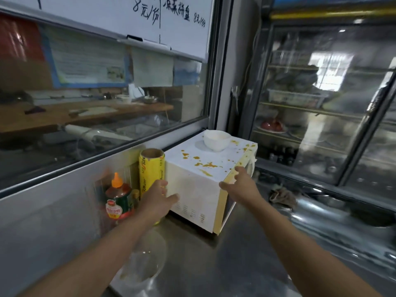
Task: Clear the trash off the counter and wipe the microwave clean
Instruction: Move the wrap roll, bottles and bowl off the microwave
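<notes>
counter (246, 260): brushed metal, dull sheen
microwave (192, 189): matt white casing, yellowed, orange splatter on top
bowl (216, 140): glossy white
roll (151, 168): shiny yellow wrapper, cardboard core
rag (282, 197): rough grey cloth
bag (145, 260): clear, crinkled plastic

Whiteboard (120, 16) handwritten "8元/份" and "凉菜拼盘 8元/份", yellow wrap roll (151, 170) lettering partly legible "SUN"

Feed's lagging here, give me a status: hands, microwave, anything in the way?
Left hand and right hand open, reaching at the microwave. Top spattered orange, unwiped. White bowl sits on it.
</notes>
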The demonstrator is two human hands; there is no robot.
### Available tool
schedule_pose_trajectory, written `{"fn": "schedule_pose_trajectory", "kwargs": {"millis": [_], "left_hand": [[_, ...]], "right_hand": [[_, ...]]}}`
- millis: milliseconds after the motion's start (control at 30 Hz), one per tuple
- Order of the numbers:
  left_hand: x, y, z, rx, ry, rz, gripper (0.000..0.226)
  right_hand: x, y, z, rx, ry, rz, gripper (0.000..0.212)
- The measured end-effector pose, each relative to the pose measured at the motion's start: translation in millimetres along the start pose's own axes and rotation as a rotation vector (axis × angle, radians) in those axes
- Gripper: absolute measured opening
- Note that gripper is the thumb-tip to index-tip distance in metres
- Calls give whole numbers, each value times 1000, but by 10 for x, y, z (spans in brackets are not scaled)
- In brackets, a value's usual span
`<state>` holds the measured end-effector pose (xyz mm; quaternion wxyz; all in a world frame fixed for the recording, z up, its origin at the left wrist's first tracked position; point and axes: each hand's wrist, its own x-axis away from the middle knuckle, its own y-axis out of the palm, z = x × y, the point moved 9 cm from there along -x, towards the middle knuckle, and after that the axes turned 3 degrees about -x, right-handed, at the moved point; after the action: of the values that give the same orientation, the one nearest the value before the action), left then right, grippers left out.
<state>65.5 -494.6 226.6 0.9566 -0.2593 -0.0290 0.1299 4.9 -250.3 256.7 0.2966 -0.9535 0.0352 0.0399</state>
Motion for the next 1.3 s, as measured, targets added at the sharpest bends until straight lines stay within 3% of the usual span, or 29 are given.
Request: {"fn": "schedule_pose_trajectory", "kwargs": {"millis": [333, 700, 933, 1133, 1300], "left_hand": [[-1075, 442, 785, -82, 103, 23, 55], [-2064, 623, 730, -229, 38, 96, 54], [-2143, 602, 624, -223, 45, 117, 51], [-1977, 509, 614, -214, 68, 154, 50], [-1738, 340, 565, -183, 74, 173, 48]], "right_hand": [[-1383, -256, 64, -85, -56, 51, 79], [-2813, 119, 176, -135, 11, 35, 84], [-3064, 275, 356, -179, 146, 21, 71], [-3020, 241, 399, -264, 157, 85, 55], [-2789, 255, 314, -367, 174, 53, 54]]}}
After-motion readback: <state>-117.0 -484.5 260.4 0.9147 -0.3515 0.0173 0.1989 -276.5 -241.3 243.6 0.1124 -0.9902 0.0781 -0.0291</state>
